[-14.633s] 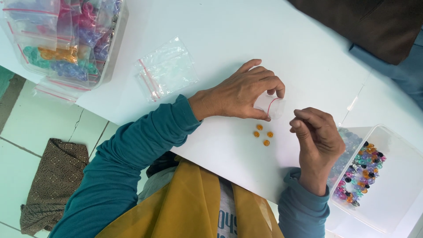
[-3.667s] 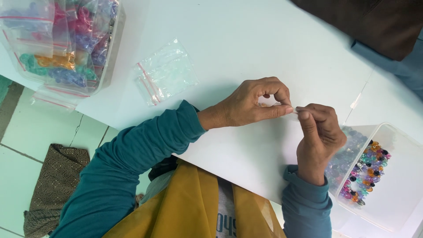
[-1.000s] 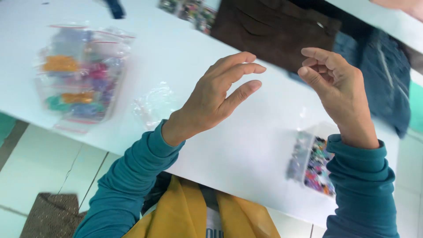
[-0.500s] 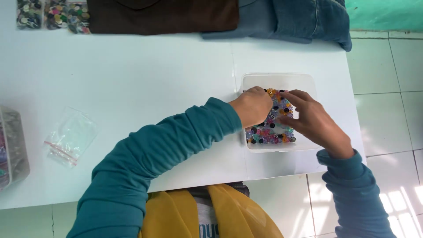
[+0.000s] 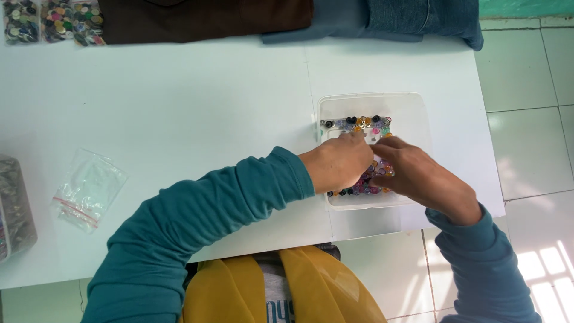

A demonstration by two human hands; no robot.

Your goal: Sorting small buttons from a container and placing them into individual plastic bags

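At centre right of the frame, the left hand (image 5: 338, 166) and right hand (image 5: 418, 174) reach into a clear rectangular plastic tray (image 5: 418, 110) of mixed coloured beads (image 5: 365, 124) on the white surface (image 5: 179, 107); whether either hand grips anything cannot be told.

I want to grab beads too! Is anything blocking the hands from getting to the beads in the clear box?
Nothing visible does. The clear box has no lid on it, and both the left hand and the right hand are already over it, with fingertips among the colourful beads. The hands themselves cover many of the beads.
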